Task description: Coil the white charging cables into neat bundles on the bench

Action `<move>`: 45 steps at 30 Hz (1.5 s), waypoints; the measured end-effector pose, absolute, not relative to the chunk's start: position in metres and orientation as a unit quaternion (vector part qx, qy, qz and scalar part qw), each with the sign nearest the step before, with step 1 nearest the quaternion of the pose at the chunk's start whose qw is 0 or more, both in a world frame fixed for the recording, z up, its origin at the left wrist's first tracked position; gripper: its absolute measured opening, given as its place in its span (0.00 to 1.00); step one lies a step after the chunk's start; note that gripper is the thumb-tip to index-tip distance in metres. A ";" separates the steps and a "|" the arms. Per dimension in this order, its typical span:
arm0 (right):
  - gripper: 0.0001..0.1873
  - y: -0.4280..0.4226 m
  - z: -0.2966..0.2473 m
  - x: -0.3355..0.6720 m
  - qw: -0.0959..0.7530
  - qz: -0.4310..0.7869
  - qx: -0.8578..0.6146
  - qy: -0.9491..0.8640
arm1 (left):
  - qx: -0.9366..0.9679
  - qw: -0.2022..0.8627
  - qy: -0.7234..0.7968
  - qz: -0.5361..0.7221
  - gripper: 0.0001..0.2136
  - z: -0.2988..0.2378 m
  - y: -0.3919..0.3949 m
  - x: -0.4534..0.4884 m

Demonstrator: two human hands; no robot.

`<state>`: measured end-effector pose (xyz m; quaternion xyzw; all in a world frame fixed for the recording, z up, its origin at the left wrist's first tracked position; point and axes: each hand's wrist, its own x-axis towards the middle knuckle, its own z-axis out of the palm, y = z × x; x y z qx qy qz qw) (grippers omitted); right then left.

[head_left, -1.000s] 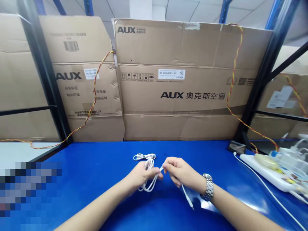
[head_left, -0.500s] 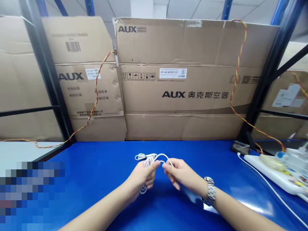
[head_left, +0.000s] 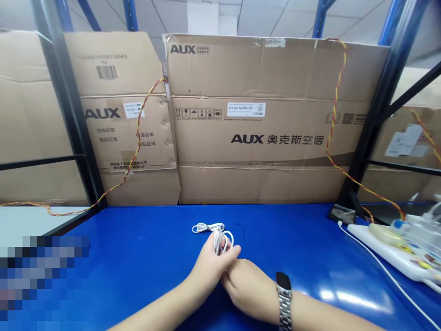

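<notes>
My left hand (head_left: 211, 262) is closed round a coiled white cable (head_left: 223, 241), whose loops stick up above the fingers. My right hand (head_left: 247, 284), with a metal watch (head_left: 284, 294) on the wrist, is turned palm down under and beside the left hand; its fingers are tucked out of sight. A second white cable, bundled and tied (head_left: 207, 227), lies on the blue table (head_left: 144, 248) just beyond my hands.
Large AUX cardboard boxes (head_left: 268, 124) stand along the table's back edge behind dark shelf posts (head_left: 70, 115). Twisted red-yellow wires (head_left: 138, 138) run across them. A white power strip with plugs (head_left: 396, 250) and a white cord (head_left: 382, 273) lie at the right.
The loose tail of the cable has been gathered into the coil in my left hand. My right hand has rolled over and dropped under the left hand.
</notes>
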<state>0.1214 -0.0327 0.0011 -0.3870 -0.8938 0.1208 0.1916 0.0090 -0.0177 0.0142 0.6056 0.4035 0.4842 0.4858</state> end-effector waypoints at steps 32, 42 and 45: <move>0.15 0.010 0.014 0.163 0.425 0.272 -0.511 -0.696 | 0.619 0.563 0.476 0.272 0.15 0.008 -0.006 -0.005; 0.06 0.045 -0.006 0.189 0.315 0.062 -0.546 -0.774 | 0.532 0.619 0.462 0.346 0.16 0.018 0.001 -0.015; 0.05 0.044 -0.011 0.183 0.292 0.057 -0.529 -0.795 | 0.531 0.634 0.458 0.327 0.16 0.019 -0.002 -0.013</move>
